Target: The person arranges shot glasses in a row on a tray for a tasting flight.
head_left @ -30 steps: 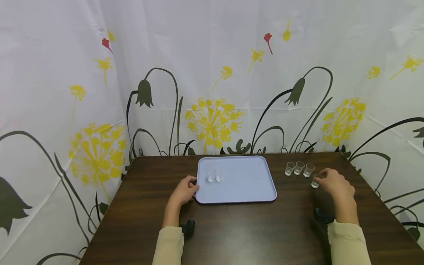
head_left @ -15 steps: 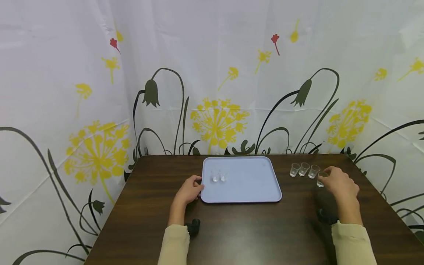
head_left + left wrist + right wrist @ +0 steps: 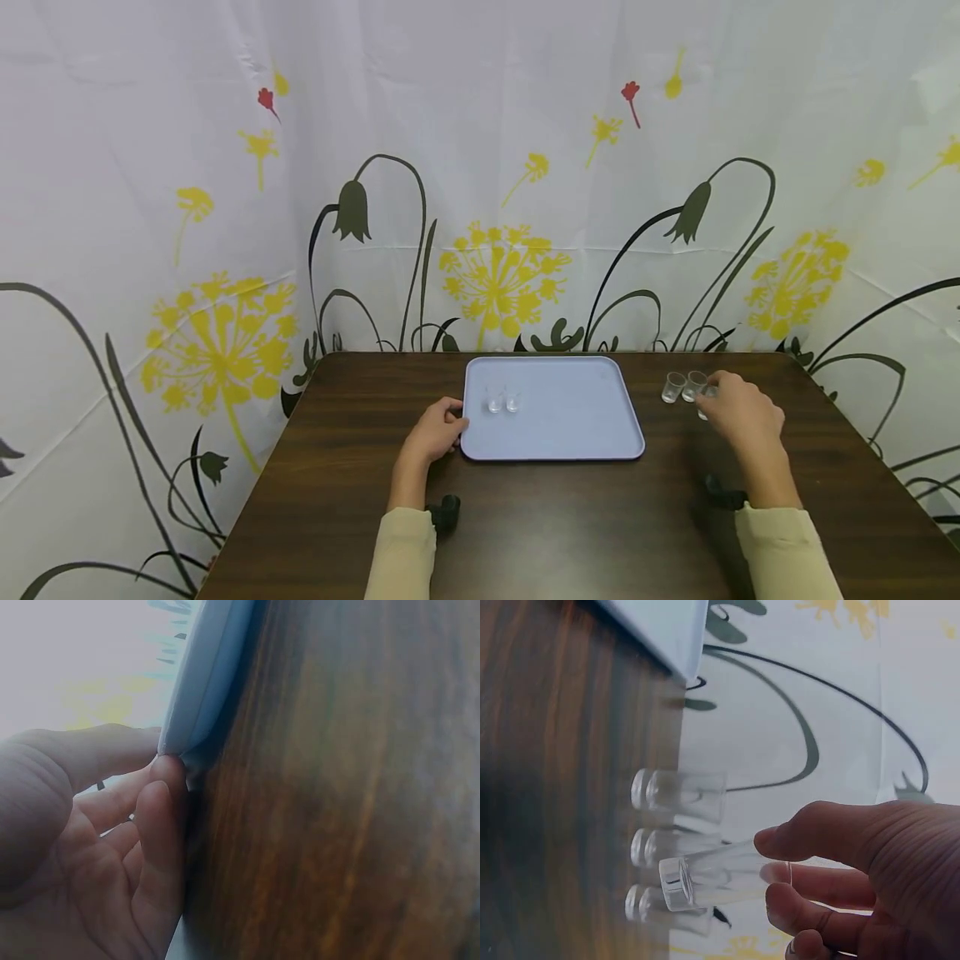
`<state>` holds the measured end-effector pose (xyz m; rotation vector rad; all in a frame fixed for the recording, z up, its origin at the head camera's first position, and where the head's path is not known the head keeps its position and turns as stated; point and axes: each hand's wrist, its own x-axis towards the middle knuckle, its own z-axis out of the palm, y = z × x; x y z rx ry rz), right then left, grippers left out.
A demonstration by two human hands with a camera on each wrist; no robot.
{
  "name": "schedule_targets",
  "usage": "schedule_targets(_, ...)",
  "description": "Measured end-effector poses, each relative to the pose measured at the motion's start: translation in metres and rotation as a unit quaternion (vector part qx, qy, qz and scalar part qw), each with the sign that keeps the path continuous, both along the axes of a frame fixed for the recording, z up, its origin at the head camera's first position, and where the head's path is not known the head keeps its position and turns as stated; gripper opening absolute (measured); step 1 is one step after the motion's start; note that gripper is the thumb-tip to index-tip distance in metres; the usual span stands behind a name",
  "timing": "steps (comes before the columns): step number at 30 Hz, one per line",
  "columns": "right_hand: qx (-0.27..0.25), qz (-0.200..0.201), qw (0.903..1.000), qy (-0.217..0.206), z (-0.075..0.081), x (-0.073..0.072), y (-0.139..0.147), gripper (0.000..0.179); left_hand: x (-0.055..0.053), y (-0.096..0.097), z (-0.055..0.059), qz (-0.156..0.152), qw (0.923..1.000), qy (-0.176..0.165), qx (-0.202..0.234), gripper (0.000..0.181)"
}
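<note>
Two glasses [image 3: 494,406] on the tray [image 3: 570,421], three others [image 3: 679,796] apparently remaining near the desk's [image 3: 562,533] far edge; right grip [image 3: 746,410] pinching another glass [image 3: 716,876], left grip [image 3: 435,429] the tray's left edge.

The tray [image 3: 570,421] is a pale lavender-blue, plain all over, and the small glasses [image 3: 673,388] are clear and colourless. The surface [image 3: 570,533] is dark brown with a streaked wood grain. Behind it the curtain [image 3: 465,108] is white, printed with bright yellow flower heads [image 3: 506,283], drooping bell flowers [image 3: 352,210] in dull olive green on dark curving stems, and a few small red blossoms [image 3: 630,92]. Both sleeves [image 3: 405,550] are plain pale yellow — the wrist devices [image 3: 446,514] beside them are black.
</note>
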<state>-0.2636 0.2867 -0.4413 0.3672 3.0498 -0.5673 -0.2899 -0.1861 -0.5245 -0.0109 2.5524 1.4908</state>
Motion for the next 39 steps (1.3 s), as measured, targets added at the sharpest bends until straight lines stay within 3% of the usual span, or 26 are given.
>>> schedule_targets(12,-0.002,0.021,0.9992,0.034,0.002,-0.008,-0.035,0.052,-0.001,0.002,-0.002,0.007,0.9996,0.004,-0.027,0.046)
schedule_targets(24,-0.003,0.053,0.9960,0.073,0.002,-0.018,-0.069,0.047,0.000,0.001,0.001,-0.009,0.9987,0.002,-0.050,0.049)
schedule_targets(39,-0.026,0.081,0.9941,0.067,-0.004,-0.032,-0.109,0.048,0.001,0.001,0.004,-0.013,0.9981,-0.001,-0.060,0.047)
